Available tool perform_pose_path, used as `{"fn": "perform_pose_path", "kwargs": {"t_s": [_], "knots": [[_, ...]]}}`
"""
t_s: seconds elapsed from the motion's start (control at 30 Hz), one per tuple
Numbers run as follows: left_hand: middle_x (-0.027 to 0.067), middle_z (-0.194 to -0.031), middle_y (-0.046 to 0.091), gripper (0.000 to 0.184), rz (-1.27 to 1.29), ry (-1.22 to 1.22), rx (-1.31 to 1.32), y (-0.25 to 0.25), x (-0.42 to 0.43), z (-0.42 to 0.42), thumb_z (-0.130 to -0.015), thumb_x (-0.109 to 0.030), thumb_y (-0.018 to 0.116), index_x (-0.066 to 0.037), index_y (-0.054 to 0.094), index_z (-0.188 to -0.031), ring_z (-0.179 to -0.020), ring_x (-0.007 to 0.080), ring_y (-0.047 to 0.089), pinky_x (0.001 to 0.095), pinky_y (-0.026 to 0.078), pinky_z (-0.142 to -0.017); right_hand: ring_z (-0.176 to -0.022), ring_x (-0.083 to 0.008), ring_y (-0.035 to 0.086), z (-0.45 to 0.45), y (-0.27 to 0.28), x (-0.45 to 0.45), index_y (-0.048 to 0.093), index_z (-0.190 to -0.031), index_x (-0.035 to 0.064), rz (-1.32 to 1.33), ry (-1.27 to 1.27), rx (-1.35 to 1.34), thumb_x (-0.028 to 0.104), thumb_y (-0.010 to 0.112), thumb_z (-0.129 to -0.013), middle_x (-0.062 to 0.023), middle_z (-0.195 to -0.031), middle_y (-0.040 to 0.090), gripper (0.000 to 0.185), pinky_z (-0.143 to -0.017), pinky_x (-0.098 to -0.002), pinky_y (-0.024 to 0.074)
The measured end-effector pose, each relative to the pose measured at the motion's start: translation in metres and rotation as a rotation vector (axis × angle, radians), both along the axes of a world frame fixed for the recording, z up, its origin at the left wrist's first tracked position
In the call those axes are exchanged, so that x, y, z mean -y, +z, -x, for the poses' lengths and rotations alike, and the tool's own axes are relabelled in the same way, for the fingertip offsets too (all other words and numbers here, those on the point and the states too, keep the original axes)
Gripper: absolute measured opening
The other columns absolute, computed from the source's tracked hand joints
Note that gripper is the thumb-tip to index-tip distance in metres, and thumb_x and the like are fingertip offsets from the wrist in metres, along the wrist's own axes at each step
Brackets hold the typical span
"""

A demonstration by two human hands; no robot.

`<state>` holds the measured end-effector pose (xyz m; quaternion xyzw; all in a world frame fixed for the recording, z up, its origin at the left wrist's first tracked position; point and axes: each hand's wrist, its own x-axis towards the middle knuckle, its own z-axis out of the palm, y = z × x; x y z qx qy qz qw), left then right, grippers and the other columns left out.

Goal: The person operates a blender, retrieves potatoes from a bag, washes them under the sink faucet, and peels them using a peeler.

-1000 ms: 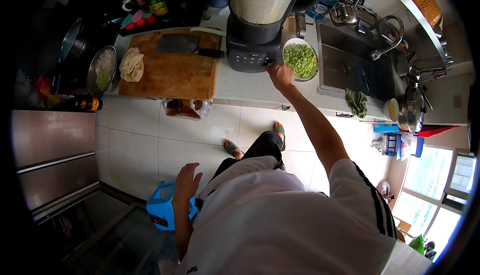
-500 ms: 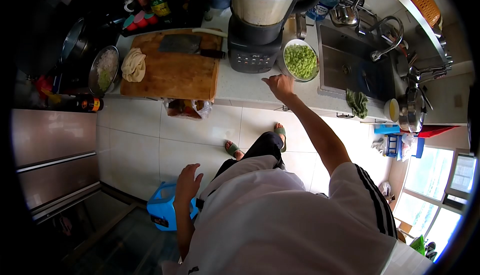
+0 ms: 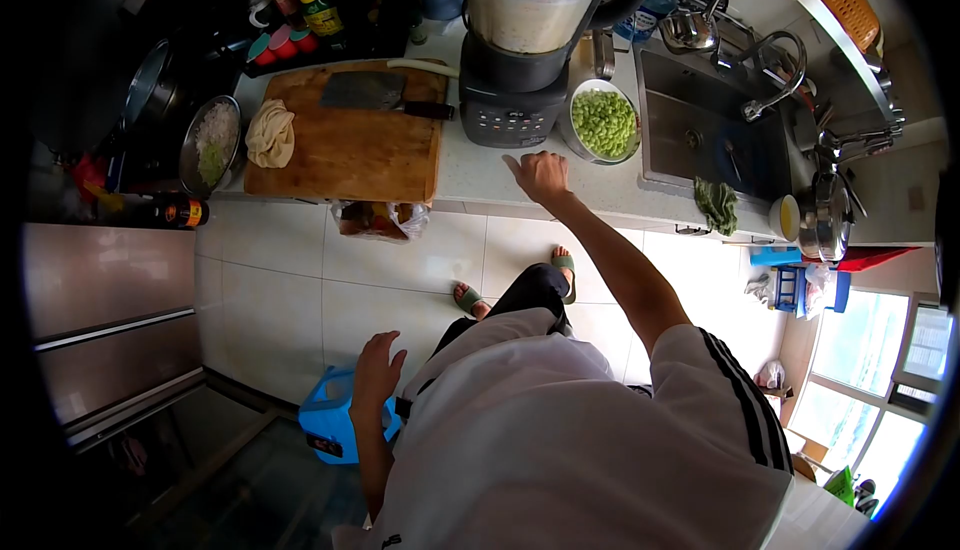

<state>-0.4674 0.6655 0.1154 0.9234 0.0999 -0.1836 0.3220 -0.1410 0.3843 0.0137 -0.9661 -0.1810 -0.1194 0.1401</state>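
Note:
My right hand (image 3: 541, 176) is at the counter's front edge, just below the control panel of a black blender (image 3: 512, 115); its fingers are curled with the thumb out to the left, and nothing shows in it. The blender jug (image 3: 528, 15) holds a pale, creamy mixture. Right of the base is a bowl of chopped green vegetable (image 3: 603, 125), close to my right hand. My left hand (image 3: 377, 370) hangs low over the floor with thumb and fingers apart, holding nothing, above a blue bin (image 3: 328, 415).
A wooden board (image 3: 350, 155) bears a cleaver (image 3: 361, 91) and a pale cloth (image 3: 270, 134). A metal bowl (image 3: 213, 140) with white and green food stands left. The sink (image 3: 690, 100) with its faucet is right, a green rag (image 3: 715, 206) on its edge.
My right hand has drawn back from the blender's panel toward the counter's front edge and slightly left. Lights now show on the panel. My left hand stays nearly where it was.

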Motion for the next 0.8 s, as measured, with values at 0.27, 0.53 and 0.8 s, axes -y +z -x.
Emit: {"fn": "perform_pose_path", "kwargs": {"t_s": [0.27, 0.53, 0.8], "knots": [[0.0194, -0.114, 0.057, 0.035, 0.018, 0.008, -0.010, -0.003, -0.004, 0.002, -0.083, -0.015, 0.061, -0.001, 0.055, -0.115, -0.108, 0.0361, 0.052, 0.0422, 0.042, -0.093, -0.050, -0.0315, 0.059, -0.020, -0.006, -0.004, 0.059, -0.050, 0.0072, -0.018, -0.092, 0.089, 0.047, 0.063, -0.081, -0.0128, -0.051, 0.057, 0.051, -0.048, -0.0450, 0.0424], [0.0196, -0.113, 0.057, 0.035, 0.027, 0.003, -0.009, -0.003, -0.010, 0.003, -0.083, -0.015, 0.061, -0.001, 0.056, -0.114, -0.108, 0.0362, 0.052, 0.0423, 0.042, -0.093, -0.067, -0.0325, 0.063, -0.027, 0.012, -0.007, 0.066, -0.062, 0.0064, 0.023, -0.177, -0.159, 0.048, 0.056, -0.085, -0.0137, -0.066, 0.064, 0.049, -0.066, -0.0466, 0.0431], [0.0184, -0.112, 0.058, 0.034, 0.047, 0.004, 0.015, -0.007, -0.019, 0.001, -0.083, -0.014, 0.062, -0.001, 0.056, -0.114, -0.107, 0.0351, 0.053, 0.0415, 0.043, -0.092, -0.063, -0.0336, 0.062, -0.007, -0.007, -0.010, 0.063, -0.060, 0.0078, -0.002, -0.188, -0.063, 0.045, 0.054, -0.087, -0.0139, -0.064, 0.063, 0.047, -0.064, -0.0466, 0.0438]]}}
